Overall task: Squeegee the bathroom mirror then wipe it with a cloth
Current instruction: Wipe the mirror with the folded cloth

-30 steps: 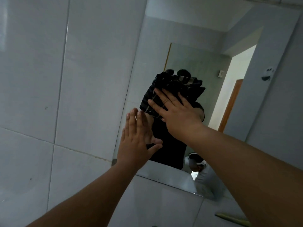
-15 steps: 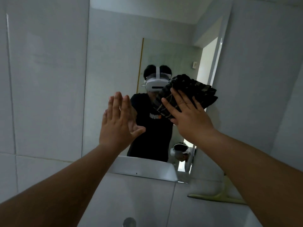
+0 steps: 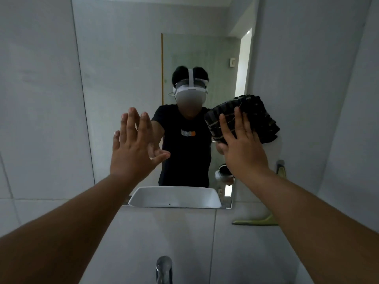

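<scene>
The bathroom mirror (image 3: 127,58) hangs on the tiled wall straight ahead. My right hand (image 3: 242,144) presses a dark, folded checked cloth (image 3: 258,117) flat against the glass near the mirror's right edge, fingers spread over it. My left hand (image 3: 133,148) is flat on the mirror's lower left part, fingers apart, holding nothing. A yellow-green squeegee (image 3: 256,222) rests against the wall below the mirror's right corner, partly hidden by my right forearm.
A chrome tap (image 3: 164,267) stands at the bottom centre, below the mirror. Grey wall tiles (image 3: 37,99) surround the mirror. The glass reflects a white basin (image 3: 174,196), a person in a headset and an open doorway (image 3: 244,62).
My view has swung left to face the mirror squarely. My right hand has slid the cloth rightward and down across the glass to the right edge. My left hand stays flat on the glass.
</scene>
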